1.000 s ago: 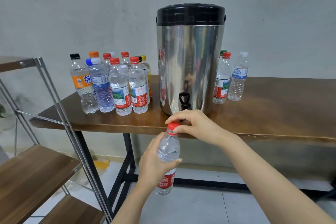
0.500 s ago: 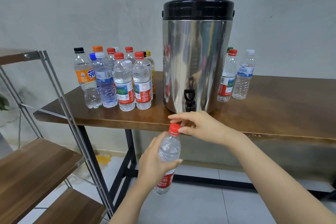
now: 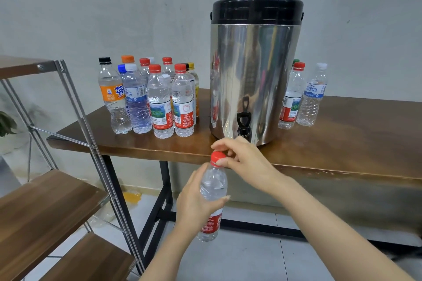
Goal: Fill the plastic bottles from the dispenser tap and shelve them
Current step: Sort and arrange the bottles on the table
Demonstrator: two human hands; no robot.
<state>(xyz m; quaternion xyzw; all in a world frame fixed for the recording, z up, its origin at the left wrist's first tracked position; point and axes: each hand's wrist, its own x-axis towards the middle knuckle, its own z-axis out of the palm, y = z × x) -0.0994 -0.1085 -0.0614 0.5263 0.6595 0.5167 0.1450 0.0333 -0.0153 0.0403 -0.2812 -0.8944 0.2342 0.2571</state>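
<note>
- A grey plastered wall [image 3: 137, 7] fills the background, bare and slightly mottled.
- The floor [image 3: 239, 258] is laid with pale tiles; a yellow patch [image 3: 131, 196] lies by the wall under the table.
- A long table [image 3: 342, 139] with a dark, glossy wooden top stands on black metal legs against the wall.
- At the left is a shelf unit [image 3: 45, 207] with wooden boards on a slanted silver frame; a green leaf [image 3: 6, 123] shows behind it.
- A steel dispenser [image 3: 255, 75] with a black lid stands near the table's front edge, its black tap [image 3: 243, 123] facing the camera.
- A cluster of capped bottles [image 3: 159, 100] stands on the table left of the dispenser; a few more bottles [image 3: 292, 96] stand to its right.
- The left hand [image 3: 196, 203] is wrapped around the middle of a clear bottle [image 3: 213, 189], held upright in front of the table edge, just below the tap.
- The right hand [image 3: 244, 159] pinches the red cap [image 3: 218, 158] on that bottle with its fingertips.
</note>
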